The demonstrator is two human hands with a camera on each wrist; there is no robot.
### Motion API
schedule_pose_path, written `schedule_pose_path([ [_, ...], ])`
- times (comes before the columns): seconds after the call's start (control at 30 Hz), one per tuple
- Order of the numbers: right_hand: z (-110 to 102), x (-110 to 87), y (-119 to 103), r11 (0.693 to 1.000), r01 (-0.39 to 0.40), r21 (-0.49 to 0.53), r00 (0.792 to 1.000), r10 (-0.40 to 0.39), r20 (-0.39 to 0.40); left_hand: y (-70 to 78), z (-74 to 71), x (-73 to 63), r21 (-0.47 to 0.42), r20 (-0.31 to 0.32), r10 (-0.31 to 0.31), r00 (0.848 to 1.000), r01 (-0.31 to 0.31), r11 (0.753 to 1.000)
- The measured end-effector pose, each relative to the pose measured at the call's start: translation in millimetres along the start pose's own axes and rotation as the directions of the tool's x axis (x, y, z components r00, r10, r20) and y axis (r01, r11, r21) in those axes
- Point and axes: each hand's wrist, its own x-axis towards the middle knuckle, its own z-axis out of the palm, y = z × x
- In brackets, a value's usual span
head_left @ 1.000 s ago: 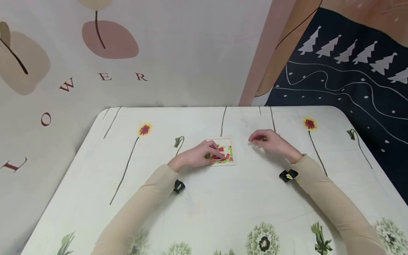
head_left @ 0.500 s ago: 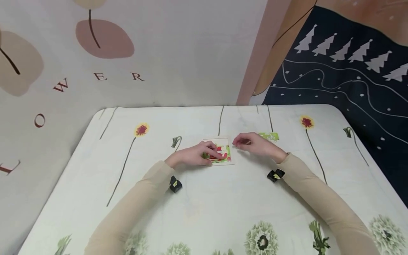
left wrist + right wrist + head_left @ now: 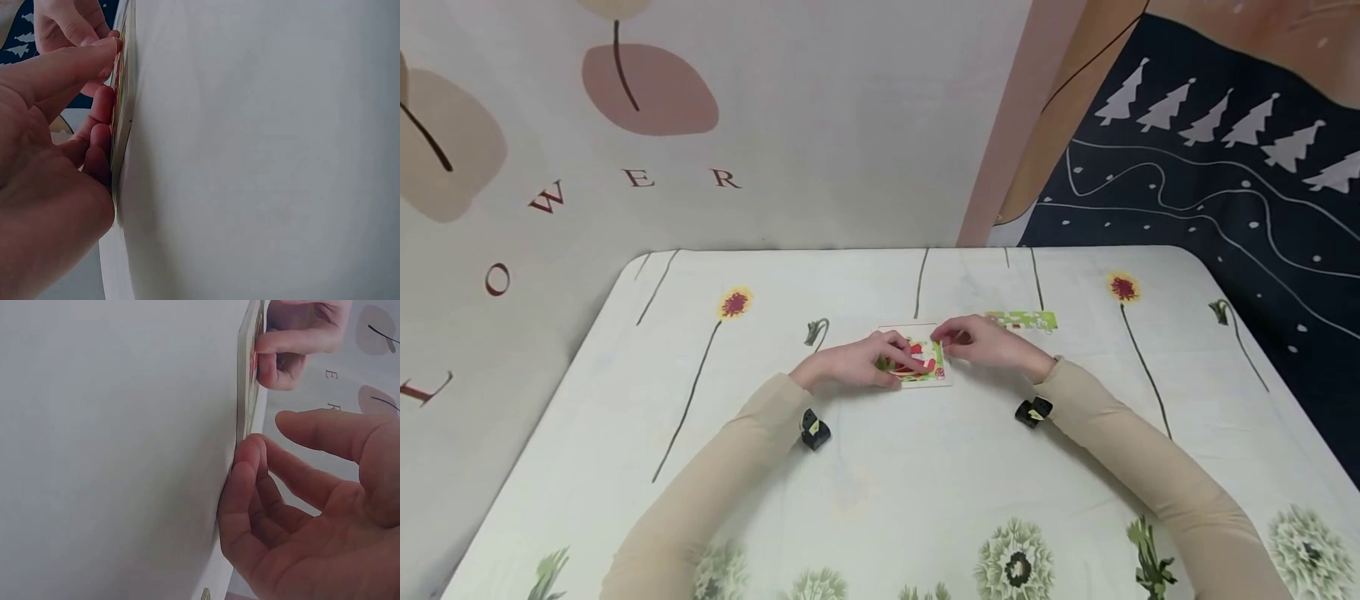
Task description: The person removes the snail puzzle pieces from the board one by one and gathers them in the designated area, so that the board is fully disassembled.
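Note:
A thin square puzzle board (image 3: 917,332) lies flat on the table, its lower part filled with a red, white and green picture and a pale strip along its far side. My left hand (image 3: 856,363) rests on the board's left part, index finger stretched across the picture. In the left wrist view, fingertips touch the upper face of the board (image 3: 127,106). At the board's right edge is my right hand (image 3: 988,342). The right wrist view has its bent fingertips against the near end of the board (image 3: 243,394); the thumb stands apart, with nothing visible between.
Green-and-white patterned puzzle pieces (image 3: 1036,320) lie in a row behind my right hand, partly hidden by it. A white cloth with printed flowers (image 3: 880,500) covers the table. Its far edge meets a fabric wall (image 3: 850,167).
My right hand has moved left, away from the green pieces, to the board's right edge. More of those pieces now shows. My left hand stays on the board.

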Motion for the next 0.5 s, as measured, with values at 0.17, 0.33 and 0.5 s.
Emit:
schedule_pose_path([
  [0.17, 0.2, -0.1, -0.3, 1.0, -0.022, -0.001, 1.0, 0.022, -0.006, 1.6, -0.9, 0.2, -0.015, 0.0, -0.012, 1.0, 0.012, 1.0],
  [0.33, 0.3, 0.4, 1.0, 1.0, -0.007, 0.004, 1.0, 0.007, -0.015, 1.8, -0.7, 0.6, -0.023, -0.002, -0.012, 1.0, 0.012, 1.0],
  [0.5, 0.8, 0.8, 1.4, 1.0, 0.01, 0.016, 1.0, -0.01, -0.024, 2.0, 0.3, 1.3, -0.004, -0.012, -0.002, 1.0, 0.002, 1.0],
])
